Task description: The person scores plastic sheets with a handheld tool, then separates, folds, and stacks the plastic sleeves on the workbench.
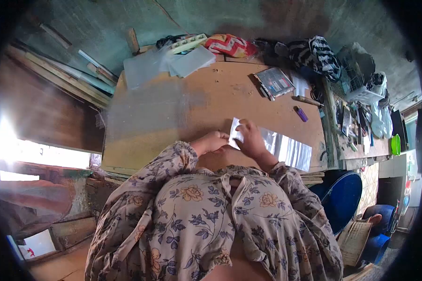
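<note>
Film of glossy translucent plastic, long and narrow (293, 152), is pinched at its left end by the left hand (214, 142) over the brown board table (229, 103)'s near part. It is overlain by the curled right hand (252, 140), whose grip cannot be told. Its right length is laid out; the left end seems unfinished. Farther, a purple plastic lighter (301, 114) is left untouched.

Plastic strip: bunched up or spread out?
Mostly spread: the plastic strip extends past the right hand. Whether its other end is folded, I cannot tell.
</note>
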Demonstrator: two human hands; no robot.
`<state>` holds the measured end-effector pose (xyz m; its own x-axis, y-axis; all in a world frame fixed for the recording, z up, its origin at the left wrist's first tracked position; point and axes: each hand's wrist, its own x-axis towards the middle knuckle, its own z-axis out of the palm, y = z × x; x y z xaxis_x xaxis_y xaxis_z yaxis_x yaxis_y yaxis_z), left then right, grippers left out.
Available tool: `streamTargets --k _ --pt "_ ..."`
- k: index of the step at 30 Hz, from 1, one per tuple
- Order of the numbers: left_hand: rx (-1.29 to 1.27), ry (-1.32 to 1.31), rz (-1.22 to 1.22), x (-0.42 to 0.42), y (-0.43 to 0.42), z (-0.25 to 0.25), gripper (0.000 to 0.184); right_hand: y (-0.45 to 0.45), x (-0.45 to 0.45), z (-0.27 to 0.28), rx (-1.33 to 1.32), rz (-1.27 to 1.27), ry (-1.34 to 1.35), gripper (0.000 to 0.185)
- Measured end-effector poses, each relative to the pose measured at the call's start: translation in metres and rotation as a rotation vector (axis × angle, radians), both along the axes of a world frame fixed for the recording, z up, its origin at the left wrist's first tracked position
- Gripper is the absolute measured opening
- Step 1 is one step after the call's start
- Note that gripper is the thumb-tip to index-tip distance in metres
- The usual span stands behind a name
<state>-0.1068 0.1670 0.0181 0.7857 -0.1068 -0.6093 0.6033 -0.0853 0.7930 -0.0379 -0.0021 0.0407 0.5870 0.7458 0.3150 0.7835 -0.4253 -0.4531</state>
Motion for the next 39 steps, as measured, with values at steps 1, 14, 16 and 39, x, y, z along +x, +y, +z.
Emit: streamTargets --k 1,14,16,39 --pt "0.116 -0.085 -0.023 -0.005 0.011 0.003 0.026 0.002 -0.008 -0.001 -0.103 -0.009 -0.022 0.038" --pt "1.261 -0.181 0.584 -0.142 0.253 0.007 0.072 0.099 0.094 -0.029 -0.139 -0.306 0.631 0.071" --pt "1.313 -0.154 0.426 -0.148 0.256 0.004 0.074 0.126 0.111 -0.047 -0.179 -0.316 0.521 0.085" --pt "1.361 -0.437 0.407 -0.066 0.281 0.023 0.06 0.281 0.06 -0.06 -0.259 0.079 0.387 0.033"
